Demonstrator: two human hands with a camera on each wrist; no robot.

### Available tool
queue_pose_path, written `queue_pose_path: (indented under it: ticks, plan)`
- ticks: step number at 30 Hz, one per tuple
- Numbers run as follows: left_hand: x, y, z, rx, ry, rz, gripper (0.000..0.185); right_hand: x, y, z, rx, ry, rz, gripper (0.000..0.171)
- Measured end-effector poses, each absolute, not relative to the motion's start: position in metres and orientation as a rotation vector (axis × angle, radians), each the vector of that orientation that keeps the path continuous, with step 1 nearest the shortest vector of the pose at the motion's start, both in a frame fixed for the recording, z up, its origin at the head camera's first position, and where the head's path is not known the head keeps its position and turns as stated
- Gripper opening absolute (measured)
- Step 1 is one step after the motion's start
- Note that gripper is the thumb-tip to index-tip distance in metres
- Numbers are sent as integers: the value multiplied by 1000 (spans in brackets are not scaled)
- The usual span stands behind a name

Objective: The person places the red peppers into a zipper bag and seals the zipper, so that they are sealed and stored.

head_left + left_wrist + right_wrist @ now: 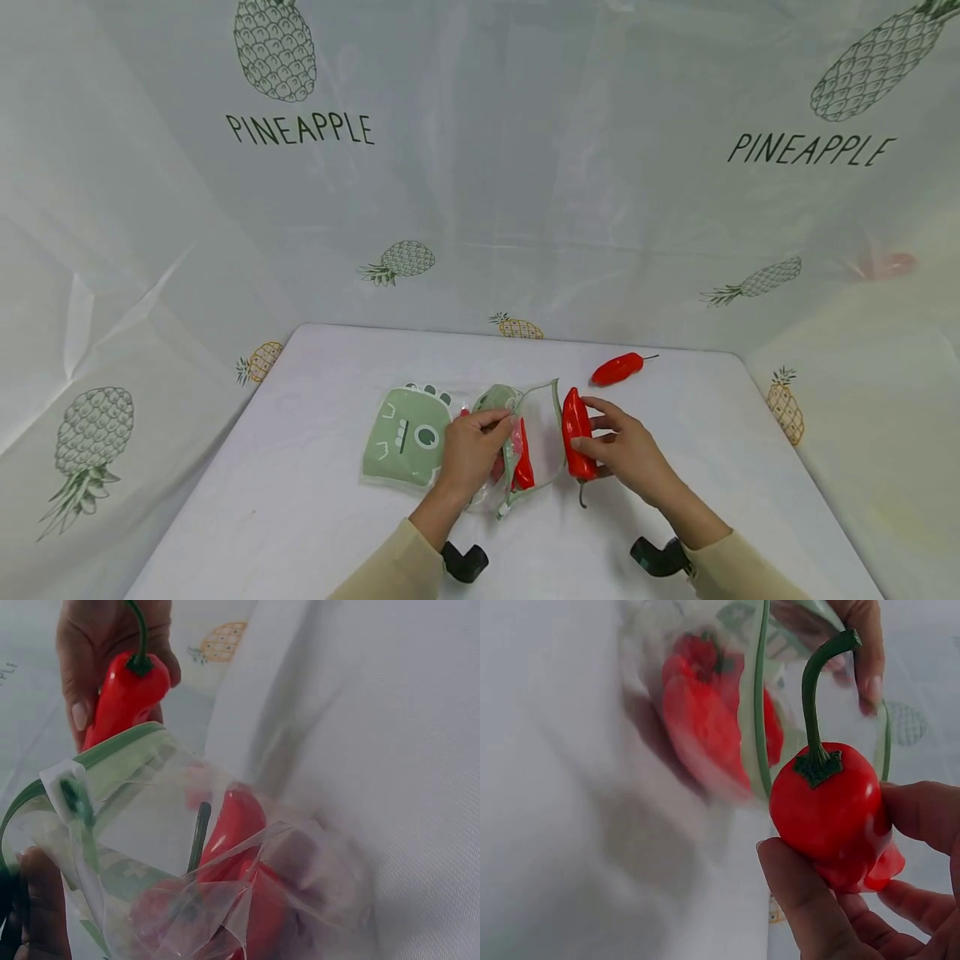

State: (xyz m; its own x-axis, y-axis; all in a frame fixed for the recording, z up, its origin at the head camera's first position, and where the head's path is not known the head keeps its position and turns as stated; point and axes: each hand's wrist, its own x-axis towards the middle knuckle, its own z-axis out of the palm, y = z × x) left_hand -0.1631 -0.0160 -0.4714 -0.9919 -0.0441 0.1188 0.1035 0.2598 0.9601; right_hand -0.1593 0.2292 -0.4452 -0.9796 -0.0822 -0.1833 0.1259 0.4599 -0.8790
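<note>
A white table (300, 500) stands inside a booth of pale sheeting (525, 167) printed with pineapples and the word PINEAPPLE, which closes it in at the back and on both sides. Near the middle of the table lies a clear zip bag (536, 417) with a green rim, its mouth held open and facing the person's right; the left hand (471, 450) pinches the near edge of that rim, fingers curled over the plastic (in the left wrist view only a dark fingertip shows at the lower left corner, beside the bag's white slider tab (66, 787)). Inside the bag lies at least one red pepper (522, 458), its dark stem visible through the film in the left wrist view, with more red shapes blurred behind the crumpled plastic. The right hand (626, 454) holds another red pepper (576, 433) just beside the bag's mouth, thumb on one side and fingers wrapped round the other, the green stem pointing toward the person in the head view; the right wrist view shows the thumb and fingers closed round the pepper's broad stem end, with the green rim just behind it. A third red pepper (617, 368) lies alone on the table farther back, well apart from both hands. To the left of the bag, touching it, lies a flat green pouch (405, 433) with a cartoon dinosaur face
</note>
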Motion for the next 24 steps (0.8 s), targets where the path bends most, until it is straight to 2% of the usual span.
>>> queue_pose_path:
  ticks: [11,24]
  plan:
    - [-159,-12,-468,-133,-2420,-1885,21,-153,201,-445,-18,2464,-1578,77]
    - [-152,-9,-468,-225,-2384,-1941,23,-165,183,-438,-5,2397,-1613,69]
